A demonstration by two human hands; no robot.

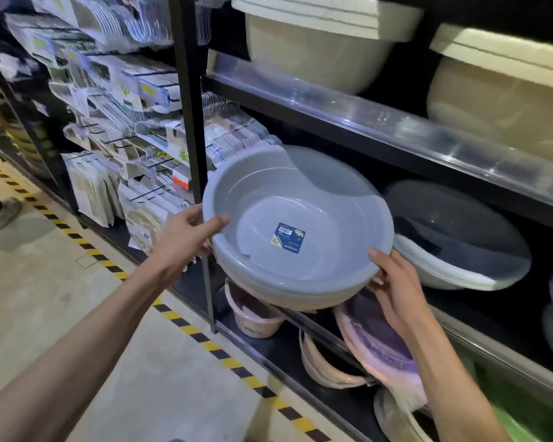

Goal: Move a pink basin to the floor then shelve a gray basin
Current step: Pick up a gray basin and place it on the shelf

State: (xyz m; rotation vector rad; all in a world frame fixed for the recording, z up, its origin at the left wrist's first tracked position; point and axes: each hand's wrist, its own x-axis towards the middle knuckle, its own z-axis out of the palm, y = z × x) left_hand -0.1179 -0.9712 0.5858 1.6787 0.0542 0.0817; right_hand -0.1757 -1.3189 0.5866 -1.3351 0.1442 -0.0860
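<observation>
Both hands, left hand (pixel 186 237) and right hand (pixel 393 282), grip the stickered gray basin (pixel 296 224).

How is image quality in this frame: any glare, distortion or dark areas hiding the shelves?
Head view: wide-angle lens bends the black shelf upright; glare streaks the clear plastic shelf-edge strip; shelf recesses fall into deep shadow; the round gray plastic basin and its blue label are evenly lit, label text too soft to read.

Both hands hold a gray basin (pixel 297 224) by its rim at the middle shelf (pixel 380 132): left hand (pixel 186 237) on the near-left edge, right hand (pixel 393 282) on the near-right edge, blue sticker (pixel 288 237) inside
</observation>
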